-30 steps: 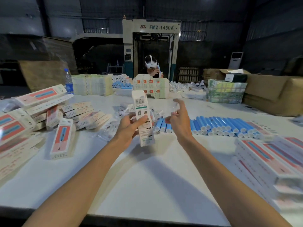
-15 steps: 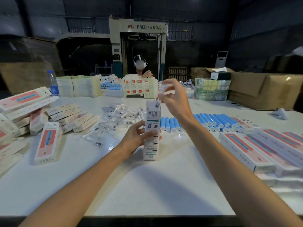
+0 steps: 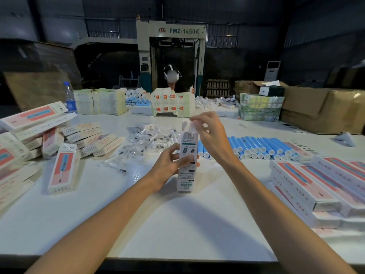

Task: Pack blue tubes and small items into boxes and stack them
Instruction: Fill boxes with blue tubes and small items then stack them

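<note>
A tall white box (image 3: 186,175) with a barcode stands upright on the white table (image 3: 177,224), its top flap up. My left hand (image 3: 170,164) grips its middle. My right hand (image 3: 209,133) is above the box's open top and pinches a small clear-wrapped item (image 3: 186,123) there. Behind the box lies a row of blue tubes (image 3: 254,147) with white caps. A pile of small items in clear bags (image 3: 146,143) sits just left of the box.
Packed pink-and-white boxes are stacked at the right (image 3: 324,186) and heaped at the left (image 3: 39,135), one lying alone (image 3: 63,169). A water bottle (image 3: 70,97), flat carton stacks (image 3: 98,101) and another person (image 3: 171,76) are at the far side. Cardboard cartons (image 3: 325,109) stand far right.
The box went from tilted in the air to standing on the table. My right hand rose from near the tubes to the box's open top with a small item.
</note>
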{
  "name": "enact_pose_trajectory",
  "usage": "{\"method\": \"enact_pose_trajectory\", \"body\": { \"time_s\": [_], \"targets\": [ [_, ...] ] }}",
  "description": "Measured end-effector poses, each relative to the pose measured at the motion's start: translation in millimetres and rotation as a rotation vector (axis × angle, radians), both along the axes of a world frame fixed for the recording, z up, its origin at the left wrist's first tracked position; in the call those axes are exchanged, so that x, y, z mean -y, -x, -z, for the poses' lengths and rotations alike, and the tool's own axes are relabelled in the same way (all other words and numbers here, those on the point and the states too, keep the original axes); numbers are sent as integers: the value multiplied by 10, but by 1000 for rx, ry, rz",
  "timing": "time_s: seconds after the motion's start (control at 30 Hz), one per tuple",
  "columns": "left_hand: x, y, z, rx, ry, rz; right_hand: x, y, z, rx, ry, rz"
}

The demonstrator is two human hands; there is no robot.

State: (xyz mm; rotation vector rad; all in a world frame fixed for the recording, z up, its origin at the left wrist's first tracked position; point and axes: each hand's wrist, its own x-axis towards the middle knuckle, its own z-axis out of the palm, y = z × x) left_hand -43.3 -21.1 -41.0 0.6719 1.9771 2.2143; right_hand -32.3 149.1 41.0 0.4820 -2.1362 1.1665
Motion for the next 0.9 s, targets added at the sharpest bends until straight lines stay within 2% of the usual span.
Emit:
{"method": "enact_pose_trajectory", "body": {
  "time_s": [0.07, 0.17, 0.33, 0.6, 0.9],
  "targets": [
    [-11, 4, 5, -12, -7, -2, 1, -32, 129, 23, 183, 10],
    [-8, 7, 0, -56, 24, -67, 4, -70, 351, 148, 265, -100],
    [47, 17, -3, -191, 55, -177, 11, -93, 578, 130, 282, -282],
    [126, 14, -127, -452, 298, -171, -45, -108, 567, 117, 232, -348],
    [131, 10, -129, -534, 365, -210, -117, -85, 490, 137, 125, -301]
  ]
}}
